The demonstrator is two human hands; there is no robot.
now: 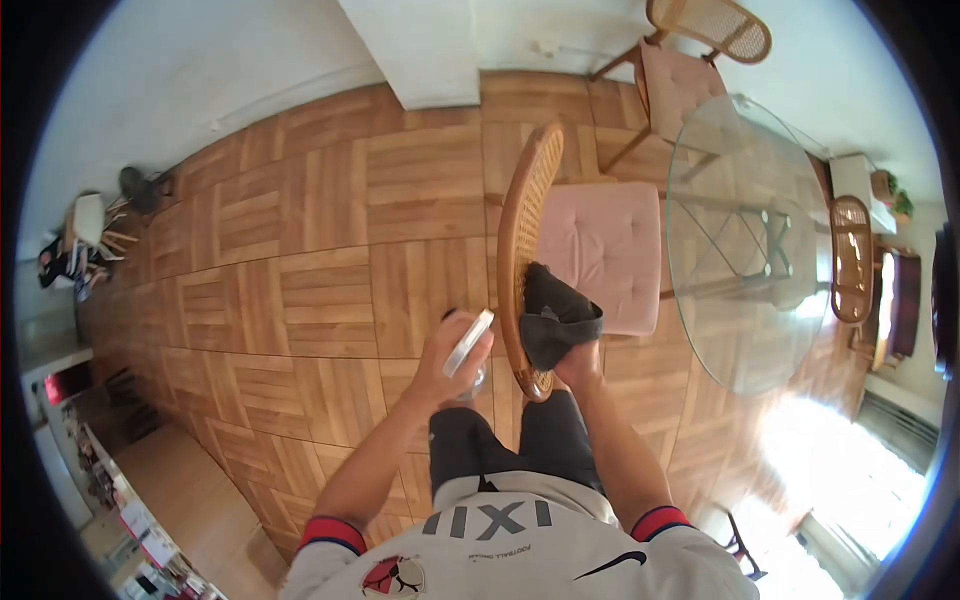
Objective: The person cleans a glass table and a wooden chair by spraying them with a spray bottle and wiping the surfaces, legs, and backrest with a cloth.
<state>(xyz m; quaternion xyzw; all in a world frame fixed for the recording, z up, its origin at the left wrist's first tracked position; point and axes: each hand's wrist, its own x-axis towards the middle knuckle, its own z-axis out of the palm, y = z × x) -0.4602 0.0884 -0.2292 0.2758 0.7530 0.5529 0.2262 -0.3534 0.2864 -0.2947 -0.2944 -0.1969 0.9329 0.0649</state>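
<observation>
My left hand (440,360) is closed around a spray bottle (468,343) with a white top and a dark tip; part of its clear body shows below the fingers. This hand is just left of the chair's curved backrest (514,240), which has a wooden frame and woven cane. My right hand (579,366) grips a dark grey cloth (556,318) on the seat side of the backrest, near its lower end in view. The cloth hangs over the fingers and lies against the cane. Beyond it is the chair's pink tufted seat (605,250).
An oval glass table (740,300) stands right of the chair. Another pink-seated cane chair (680,90) is at the back right, and a further cane chair (852,260) is past the table. A fan (140,188) stands far left. Parquet floor (330,290) surrounds me.
</observation>
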